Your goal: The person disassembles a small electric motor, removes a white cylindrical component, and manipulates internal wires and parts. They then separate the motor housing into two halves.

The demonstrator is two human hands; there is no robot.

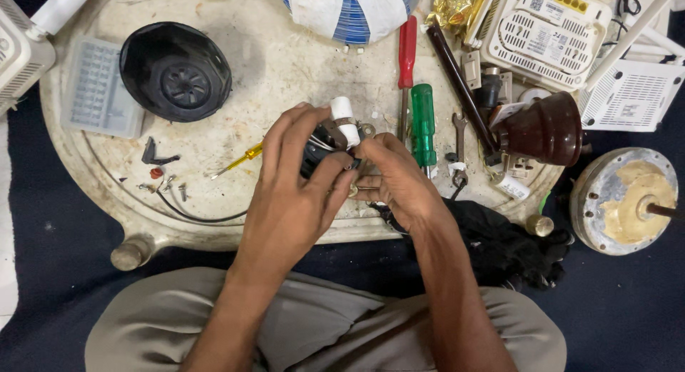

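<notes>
Black ribbed motor (317,149) between both hands' fingers (303,133)

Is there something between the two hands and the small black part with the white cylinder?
Nothing visible does. The left hand and right hand both already hold the small black part with the white cylinder, above the round table.

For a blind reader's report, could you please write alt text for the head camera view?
A person's left hand and right hand together grip a small dark motor part with a white cap over a worn round white table. Beside them lie red and green screwdrivers, a black fan housing and a small spanner.
</notes>
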